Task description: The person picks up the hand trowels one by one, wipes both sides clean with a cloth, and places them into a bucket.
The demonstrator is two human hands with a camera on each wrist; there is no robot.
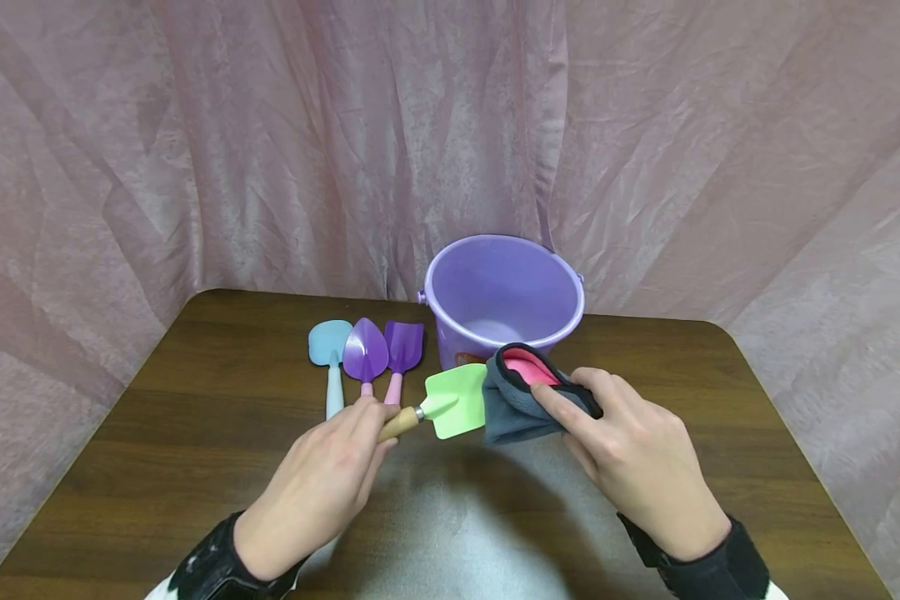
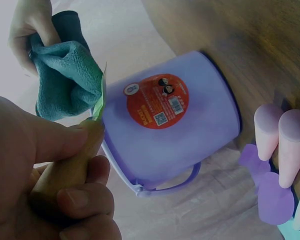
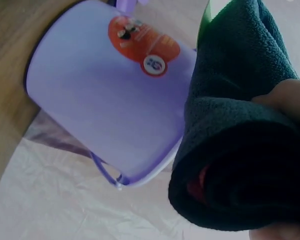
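Observation:
My left hand (image 1: 318, 487) grips the wooden handle of a small toy shovel (image 1: 450, 404) with a light green blade. The blade points to the right, and its tip is covered by a folded grey-blue cloth (image 1: 515, 417) with a black edge and a pink inner side. My right hand (image 1: 637, 454) holds that cloth, its thumb and fingers on opposite sides. In the left wrist view, fingers curl round the handle (image 2: 72, 175) and the cloth (image 2: 70, 80) touches the blade's end. Seen from the right wrist, the cloth (image 3: 240, 110) is folded in layers and hides most of the blade.
Behind the cloth stands a purple bucket (image 1: 453, 333) with an orange label, near the table's back edge. Left of it lie a light blue shovel (image 1: 330, 342), a purple pointed shovel (image 1: 365, 350) and a purple square shovel (image 1: 404, 346). A pink curtain (image 1: 360, 150) hangs behind the wooden table (image 1: 195, 417).

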